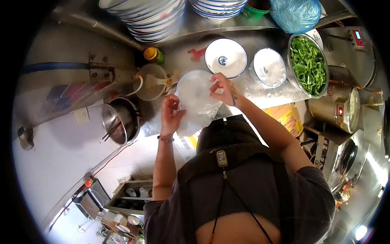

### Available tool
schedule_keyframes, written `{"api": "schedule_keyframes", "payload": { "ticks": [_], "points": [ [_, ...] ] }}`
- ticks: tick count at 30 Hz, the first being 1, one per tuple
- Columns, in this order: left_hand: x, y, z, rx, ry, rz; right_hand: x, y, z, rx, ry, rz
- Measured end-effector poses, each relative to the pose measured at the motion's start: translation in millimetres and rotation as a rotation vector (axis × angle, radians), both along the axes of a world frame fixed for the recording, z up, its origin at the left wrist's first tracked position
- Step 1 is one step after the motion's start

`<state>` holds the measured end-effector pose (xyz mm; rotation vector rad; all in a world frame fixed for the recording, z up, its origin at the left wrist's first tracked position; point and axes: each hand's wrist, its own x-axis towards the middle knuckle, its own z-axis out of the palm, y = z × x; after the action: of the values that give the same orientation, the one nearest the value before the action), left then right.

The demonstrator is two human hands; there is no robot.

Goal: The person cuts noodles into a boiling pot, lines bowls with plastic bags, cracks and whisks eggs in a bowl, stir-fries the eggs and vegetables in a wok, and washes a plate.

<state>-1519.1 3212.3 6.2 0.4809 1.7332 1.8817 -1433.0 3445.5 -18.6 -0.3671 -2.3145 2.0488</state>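
Observation:
A thin clear plastic bag [190, 121] is stretched between my two hands over a white blue-rimmed bowl [195, 87] near the counter's front edge. At the bag's left side, my left hand [172, 113] is closed with fingers curled on the plastic. My right hand [222, 88] pinches it on the other side, close to the bowl's rim. Just behind stands a white bowl [231, 51] with a blue mark inside. To its right, another white bowl [269, 65] has clear plastic drawn over it.
A steel basin of chopped greens [307, 67] sits at the right. Stacked plates [156, 24] and a blue plastic bag [295, 16] occupy the shelf above. A yellow-lidded jar [151, 54], a clear tub [151, 83] and a steel pot [132, 118] stand left.

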Motion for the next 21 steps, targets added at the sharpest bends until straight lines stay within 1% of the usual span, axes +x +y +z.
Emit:
{"api": "schedule_keyframes", "payload": {
  "ticks": [1, 2, 3, 4, 5, 6, 8, 9, 10, 11, 12, 14, 15, 16, 18, 19, 20, 21],
  "points": [
    [-5.7, -3.5, -1.3, -0.053, 0.051, -0.054, -3.3, 6.8, -4.3, 0.012, -0.113, 0.053],
    [-9.2, -5.3, -2.0, -0.105, 0.102, -0.107, 0.8, 9.2, -7.3, 0.01, -0.114, 0.047],
    [-10.5, -4.0, 0.4, -0.104, 0.102, -0.111, 0.8, 9.3, 11.9, 0.278, -0.091, 0.023],
    [-11.4, -1.7, 5.0, -0.036, -0.01, -0.158, 0.8, 9.4, 22.2, 0.545, -0.067, -0.002],
    [-12.7, 0.1, 7.1, 0.033, -0.122, -0.206, -0.6, 8.5, 20.2, 0.546, -0.07, -0.008],
    [-14.8, 0.3, 5.9, 0.033, -0.124, -0.216, -2.2, 6.5, 15.7, 0.557, -0.027, -0.027],
    [-22.1, 2.2, -0.8, 0.051, -0.172, -0.446, -3.3, 11.5, -2.9, 0.575, 0.013, -0.053],
    [-24.6, 4.2, -6.0, 0.056, -0.172, -0.451, -4.9, 17.2, -9.2, 0.654, 0.142, -0.065],
    [-27.7, 3.8, -11.5, -0.03, -0.061, -0.364, -3.4, 21.6, -14.6, 0.728, 0.271, -0.077],
    [-31.4, 2.1, -16.3, -0.117, 0.049, -0.276, 2.8, 30.7, -17.9, 0.629, 0.23, -0.078],
    [-37.6, -1.6, -20.5, -0.117, 0.048, -0.281, 10.2, 37.2, -13.5, 0.629, 0.227, -0.082],
    [-48.9, -9.6, -29.4, -0.625, 0.561, -0.046, 27.1, 44.9, -2.9, -0.783, -0.128, -0.28],
    [-50.8, -10.3, -33.8, -0.645, 0.668, 0.006, 30.2, 35.2, 14.1, -0.758, -0.151, -0.375],
    [-51.4, -5.9, -31.1, -0.64, 0.668, 0.005, 31.8, 25.1, 20.0, -0.682, -0.192, -0.466],
    [-52.6, 2.1, -24.0, -0.367, 0.619, 0.009, 43.6, 21.7, -15.9, -0.185, -0.116, -0.365],
    [-56.0, 3.2, -26.6, -0.364, 0.624, 0.007, 44.0, 21.0, -24.8, 0.362, 0.061, -0.293],
    [-61.2, 1.8, -31.6, -0.355, 0.639, -0.12, 43.5, 18.5, -34.3, 0.446, 0.082, -0.313],
    [-64.7, 2.2, -35.5, -0.346, 0.653, -0.247, 37.9, 13.0, -40.1, 0.484, 0.03, -0.337]
  ]
}}
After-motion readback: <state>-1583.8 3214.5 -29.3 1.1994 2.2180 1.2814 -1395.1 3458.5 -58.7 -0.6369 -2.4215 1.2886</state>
